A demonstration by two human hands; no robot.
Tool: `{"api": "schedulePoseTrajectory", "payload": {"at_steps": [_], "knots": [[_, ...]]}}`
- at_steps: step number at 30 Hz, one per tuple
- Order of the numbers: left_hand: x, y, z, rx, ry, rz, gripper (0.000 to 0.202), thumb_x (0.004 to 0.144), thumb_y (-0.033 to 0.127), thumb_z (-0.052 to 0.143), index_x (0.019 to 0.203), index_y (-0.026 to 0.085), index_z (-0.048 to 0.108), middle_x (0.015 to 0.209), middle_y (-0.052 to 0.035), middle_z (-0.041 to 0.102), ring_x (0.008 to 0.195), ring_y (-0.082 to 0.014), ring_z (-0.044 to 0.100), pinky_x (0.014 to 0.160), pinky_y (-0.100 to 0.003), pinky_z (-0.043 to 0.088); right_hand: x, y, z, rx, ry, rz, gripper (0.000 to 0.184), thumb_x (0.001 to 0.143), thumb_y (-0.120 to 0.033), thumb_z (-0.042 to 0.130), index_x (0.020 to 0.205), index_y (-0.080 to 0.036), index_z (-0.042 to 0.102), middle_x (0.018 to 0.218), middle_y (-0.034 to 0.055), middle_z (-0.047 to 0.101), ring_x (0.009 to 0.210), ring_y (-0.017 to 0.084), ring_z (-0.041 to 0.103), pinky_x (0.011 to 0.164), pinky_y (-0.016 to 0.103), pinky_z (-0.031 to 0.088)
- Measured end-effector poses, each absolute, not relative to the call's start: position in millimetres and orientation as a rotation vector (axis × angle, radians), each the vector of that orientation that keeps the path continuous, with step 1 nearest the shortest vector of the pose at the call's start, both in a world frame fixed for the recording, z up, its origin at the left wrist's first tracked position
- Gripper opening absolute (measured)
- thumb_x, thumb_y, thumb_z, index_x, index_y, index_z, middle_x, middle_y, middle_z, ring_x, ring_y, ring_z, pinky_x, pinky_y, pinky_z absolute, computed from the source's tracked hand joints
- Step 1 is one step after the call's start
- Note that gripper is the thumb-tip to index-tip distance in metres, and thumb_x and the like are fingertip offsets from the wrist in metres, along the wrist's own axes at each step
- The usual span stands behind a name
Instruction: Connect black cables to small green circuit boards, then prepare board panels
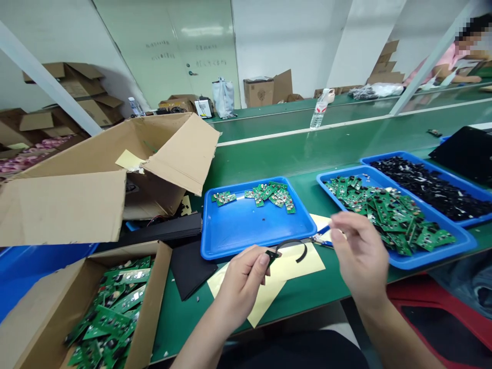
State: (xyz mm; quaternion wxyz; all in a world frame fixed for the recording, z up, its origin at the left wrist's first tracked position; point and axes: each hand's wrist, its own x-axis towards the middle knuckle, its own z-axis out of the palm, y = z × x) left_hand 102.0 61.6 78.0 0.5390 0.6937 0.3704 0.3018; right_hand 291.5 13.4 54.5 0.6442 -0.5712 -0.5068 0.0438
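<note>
The left hand (pixel 240 287) has its fingers (pixel 261 260) clamped on a small black part (pixel 272 254) trailing a curved black wire (pixel 295 245), just in front of a blue tray (pixel 246 225) holding few green circuit boards (pixel 269 196). The right hand (pixel 359 251) holds nothing visible, its fingers (pixel 340 220) slightly apart, above blue-handled pliers (pixel 322 238) beside that tray. Many boards (pixel 392 218) lie in a fuller tray (pixel 453 246) to its right, and more (pixel 107 312) in a cardboard box (pixel 154 277) to its left.

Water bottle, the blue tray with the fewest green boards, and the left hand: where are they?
Water bottle (pixel 318 113), head view, on its clear middle.
Blue tray (pixel 246 228), head view, on its bare floor.
Left hand (pixel 244 284), head view, on its back.
</note>
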Motion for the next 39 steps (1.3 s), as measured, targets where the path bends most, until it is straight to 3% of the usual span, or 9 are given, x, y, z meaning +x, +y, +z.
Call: {"api": "schedulePoseTrajectory", "payload": {"at_steps": [2,7,10,15,21,25,29,33,39], "knots": [[101,62,80,1.722,0.896,0.720,0.037,0.086,0.040,0.037,0.094,0.019,0.066,0.065,-0.0023,0.051,0.061,-0.0135,0.046,0.058,-0.023,0.036,282,2,58,-1.285,-1.264,0.153,0.008,0.082,-0.017,0.050,0.081,-0.020,0.058,0.074,0.0052,0.056,0.071,0.018,0.055,0.065,0.033,0.047],[102,60,86,1.847,0.811,0.583,0.037,0.087,0.029,0.039,0.123,0.027,0.048,0.092,-0.0061,0.054,0.084,-0.0177,0.050,0.078,-0.028,0.038,260,5,66,-1.287,-1.495,0.489,0.010,0.080,-0.026,0.053,0.085,-0.019,0.059,0.074,0.0039,0.061,0.062,0.014,0.056,0.056,0.025,0.049],[102,60,84,1.862,0.796,0.564,0.040,0.085,0.027,0.043,0.125,0.029,0.045,0.100,-0.0064,0.054,0.091,-0.0186,0.050,0.082,-0.030,0.038,257,17,65,-1.267,-1.427,0.471,0.010,0.080,-0.023,0.052,0.073,-0.019,0.056,0.067,0.0017,0.058,0.060,0.012,0.054,0.055,0.023,0.047],[103,61,77,1.894,0.805,0.670,0.036,0.083,0.024,0.049,0.119,0.028,0.052,0.099,-0.0060,0.056,0.090,-0.0181,0.051,0.080,-0.028,0.041,254,18,64,-1.183,-1.424,0.423,0.007,0.079,-0.016,0.053,0.074,-0.019,0.057,0.075,0.0032,0.058,0.070,0.015,0.056,0.063,0.027,0.048],[102,61,73,1.911,0.836,0.821,0.032,0.080,0.020,0.054,0.111,0.027,0.057,0.096,-0.0060,0.058,0.090,-0.0180,0.054,0.077,-0.027,0.044,259,11,56,-0.980,-1.557,0.448,0.022,0.079,-0.010,0.051,0.094,-0.023,0.060,0.085,0.0049,0.055,0.080,0.016,0.057,0.070,0.031,0.049],[98,64,73,2.064,0.735,1.072,0.040,0.078,0.014,0.056,0.115,0.030,0.054,0.102,-0.0062,0.059,0.095,-0.0190,0.055,0.083,-0.030,0.044,269,9,52,-0.831,-1.526,0.808,0.032,0.082,-0.021,0.051,0.114,-0.023,0.049,0.095,0.0076,0.056,0.083,0.017,0.057,0.072,0.034,0.050],[98,66,73,2.289,0.699,1.238,0.046,0.073,0.008,0.061,0.113,0.029,0.056,0.106,-0.0062,0.062,0.100,-0.0215,0.057,0.091,-0.035,0.043,268,13,61,-0.813,-1.202,1.268,0.032,0.085,-0.045,0.042,0.092,-0.017,0.054,0.076,0.0061,0.061,0.065,0.015,0.061,0.060,0.031,0.051],[99,72,70,2.560,0.605,1.441,0.049,0.070,0.006,0.063,0.115,0.022,0.053,0.103,-0.0087,0.063,0.100,-0.0228,0.058,0.087,-0.039,0.048,262,15,78,-0.970,-1.136,1.427,0.025,0.079,-0.040,0.055,0.077,-0.016,0.052,0.063,0.0011,0.060,0.059,0.012,0.059,0.058,0.027,0.049],[99,75,72,2.739,0.605,1.569,0.044,0.067,0.002,0.065,0.108,0.013,0.055,0.098,-0.0112,0.062,0.094,-0.0201,0.059,0.080,-0.034,0.052,259,14,83,-0.903,-1.096,1.502,0.025,0.078,-0.037,0.057,0.069,-0.014,0.052,0.060,0.0010,0.060,0.055,0.010,0.058,0.056,0.024,0.049]]}}
